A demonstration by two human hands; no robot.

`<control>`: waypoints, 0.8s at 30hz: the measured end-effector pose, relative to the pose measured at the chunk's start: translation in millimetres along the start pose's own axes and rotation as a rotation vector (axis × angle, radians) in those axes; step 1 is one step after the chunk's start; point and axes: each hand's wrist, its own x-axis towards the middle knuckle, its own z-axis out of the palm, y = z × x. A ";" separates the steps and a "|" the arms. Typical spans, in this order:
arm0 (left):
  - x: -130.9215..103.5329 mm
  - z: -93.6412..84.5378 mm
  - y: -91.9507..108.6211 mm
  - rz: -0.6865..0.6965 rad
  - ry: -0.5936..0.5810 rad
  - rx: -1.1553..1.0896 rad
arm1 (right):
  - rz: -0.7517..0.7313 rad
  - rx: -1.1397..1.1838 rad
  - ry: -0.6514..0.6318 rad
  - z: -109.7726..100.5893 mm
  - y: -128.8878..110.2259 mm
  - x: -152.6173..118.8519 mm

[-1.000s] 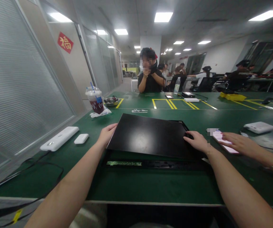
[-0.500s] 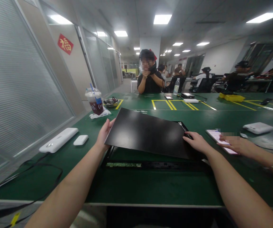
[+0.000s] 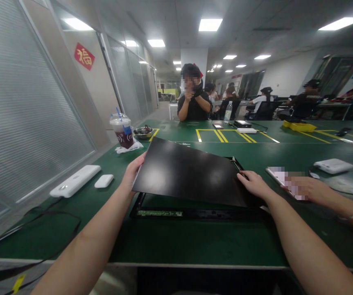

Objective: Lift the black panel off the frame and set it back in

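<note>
Holds the panel (image 3: 185,174), tilted over the bezel (image 3: 219,214) at the picture's centre, by its raised left edge in the curled left hand (image 3: 133,171). Rests the right hand (image 3: 254,183), partly curled, against the right end, near a phone (image 3: 275,175) at right; cannot tell whether gripping panel or bezel.

From here I see a black panel (image 3: 188,176), a black frame (image 3: 225,214) with a green strip (image 3: 159,213), and a green table (image 3: 188,246) with yellow lines (image 3: 207,130).
</note>
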 end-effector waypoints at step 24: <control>-0.8 -5.3 0.4 -0.062 -0.008 -0.074 | -0.138 0.172 0.148 -51.4 80.5 -43.6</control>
